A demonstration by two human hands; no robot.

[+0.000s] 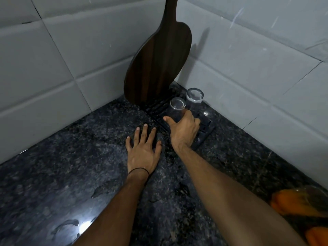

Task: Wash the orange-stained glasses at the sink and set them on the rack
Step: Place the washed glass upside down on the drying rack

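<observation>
Now right hand [184, 129] grips clear upturned glass [176, 108] on rack [204, 128].

Two glasses [177, 106] on rack [204, 128], board [158, 68] behind

From here I see a dark speckled stone table [53, 174] running into the corner of white tiled walls [44, 64]. A dark slatted rack [204, 137] lies flat on it, pushed into that corner. The left hand [143, 151] rests palm-down on the stone just beside the rack, fingers spread. Water puddles [99, 190] dot the near surface. An orange-stained glass [301, 203], blurred, sits at the right edge.
</observation>
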